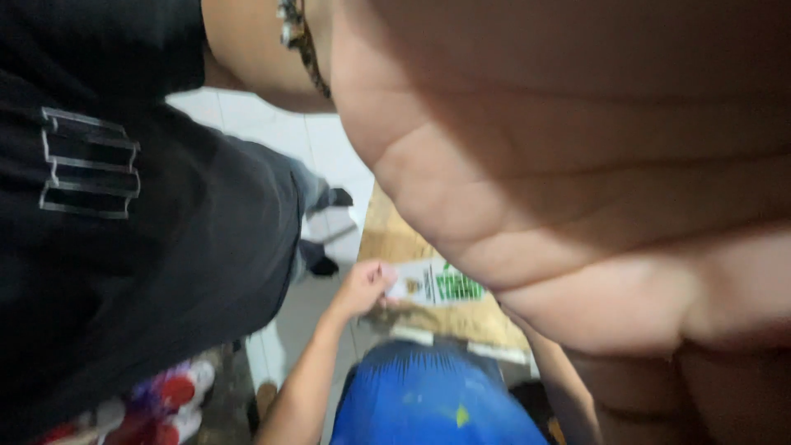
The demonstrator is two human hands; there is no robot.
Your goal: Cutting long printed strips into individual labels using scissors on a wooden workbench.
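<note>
1 card (435, 284), 1 hand (362, 288), 1 board (395, 239)

White card (432, 284) with green print, blue cloth (428, 400), black shirt (148, 247) with grey outlined emblem, pale wooden board (395, 235)

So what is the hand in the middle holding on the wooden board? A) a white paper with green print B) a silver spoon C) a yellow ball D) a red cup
A: the left hand pinches the edge of a white paper with green print, which lies on the wooden board.
</note>
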